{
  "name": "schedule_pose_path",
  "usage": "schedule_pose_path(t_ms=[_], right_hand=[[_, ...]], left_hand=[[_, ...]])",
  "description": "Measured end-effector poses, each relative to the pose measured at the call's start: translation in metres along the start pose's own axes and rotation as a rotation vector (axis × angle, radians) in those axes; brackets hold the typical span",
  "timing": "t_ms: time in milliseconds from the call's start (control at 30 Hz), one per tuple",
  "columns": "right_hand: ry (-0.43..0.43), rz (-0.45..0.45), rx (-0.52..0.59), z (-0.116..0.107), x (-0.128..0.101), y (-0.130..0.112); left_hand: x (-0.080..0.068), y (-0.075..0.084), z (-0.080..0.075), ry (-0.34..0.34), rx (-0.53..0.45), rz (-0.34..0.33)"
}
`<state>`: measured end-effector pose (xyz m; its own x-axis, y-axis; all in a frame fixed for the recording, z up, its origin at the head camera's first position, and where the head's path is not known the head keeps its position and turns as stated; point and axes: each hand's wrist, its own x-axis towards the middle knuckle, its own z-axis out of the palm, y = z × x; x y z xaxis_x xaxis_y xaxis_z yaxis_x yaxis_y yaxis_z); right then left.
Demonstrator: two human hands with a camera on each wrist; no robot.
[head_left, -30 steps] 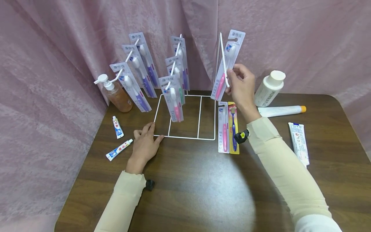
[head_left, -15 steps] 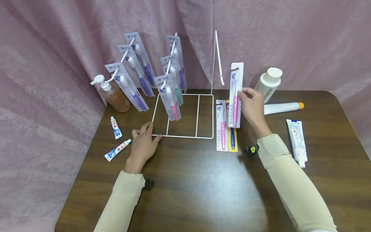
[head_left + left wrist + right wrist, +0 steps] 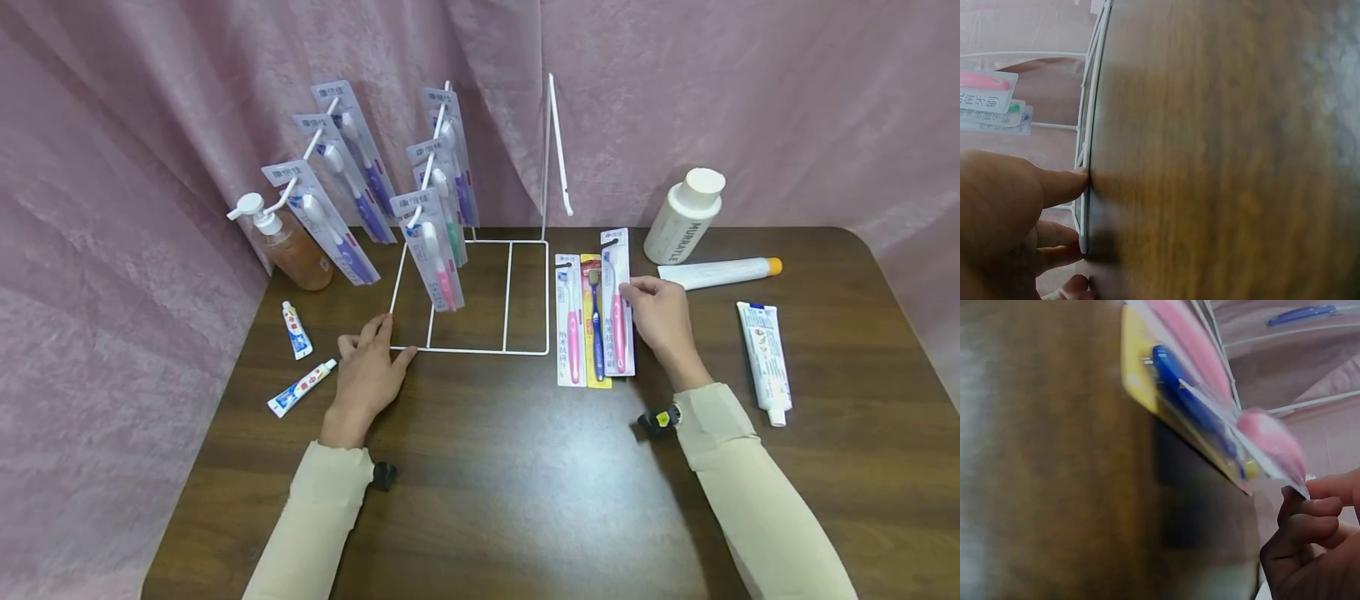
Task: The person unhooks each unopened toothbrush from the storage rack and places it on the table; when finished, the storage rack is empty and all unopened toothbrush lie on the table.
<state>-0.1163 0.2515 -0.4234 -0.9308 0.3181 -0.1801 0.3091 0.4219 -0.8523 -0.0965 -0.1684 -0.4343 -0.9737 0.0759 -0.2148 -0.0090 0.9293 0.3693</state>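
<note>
— Where the head view looks down, what has the right hand (image 3: 663, 321) got?
— It pinches a pink toothbrush pack (image 3: 617, 304) lying on the table (image 3: 525, 483), partly over the yellow pack (image 3: 592, 333). The left hand (image 3: 367, 375) presses flat on the wire rack (image 3: 480, 350) base.
— The left wrist view?
— Straight fingers (image 3: 1060, 186) touching the rack's (image 3: 1088, 156) edge.
— And the right wrist?
— Fingertips (image 3: 1329, 487) grasping the pack's (image 3: 1260, 434) corner — blurred.
</note>
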Motion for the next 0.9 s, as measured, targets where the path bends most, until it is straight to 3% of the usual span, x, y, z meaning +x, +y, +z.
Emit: schedule_pose_path(t_ms=[133, 367, 500, 600, 833, 900], right_hand=[[-0.011, 0.037, -0.042, 0.005, 0.008, 0.018], [-0.012, 0.061, -0.073, 0.017, 0.042, 0.067], [-0.012, 0.063, -0.082, 0.018, 0.049, 0.079], [-0.019, 0.070, -0.099, 0.016, 0.049, 0.079], [0.033, 0.084, -0.147, 0.007, 0.019, 0.045], [0.047, 0.100, -0.152, 0.008, 0.020, 0.047]], left_hand=[[0.001, -0.001, 0.000, 0.002, -0.001, 0.005], [0.001, -0.001, 0.000, 0.001, -0.005, 0.006], [0.001, -0.001, 0.000, -0.001, -0.004, 0.004], [0.001, -0.001, 0.000, -0.002, -0.001, 0.003], [0.001, -0.002, 0.000, -0.001, 0.006, 0.005], [0.000, -0.001, 0.000, -0.001, 0.007, 0.006]])
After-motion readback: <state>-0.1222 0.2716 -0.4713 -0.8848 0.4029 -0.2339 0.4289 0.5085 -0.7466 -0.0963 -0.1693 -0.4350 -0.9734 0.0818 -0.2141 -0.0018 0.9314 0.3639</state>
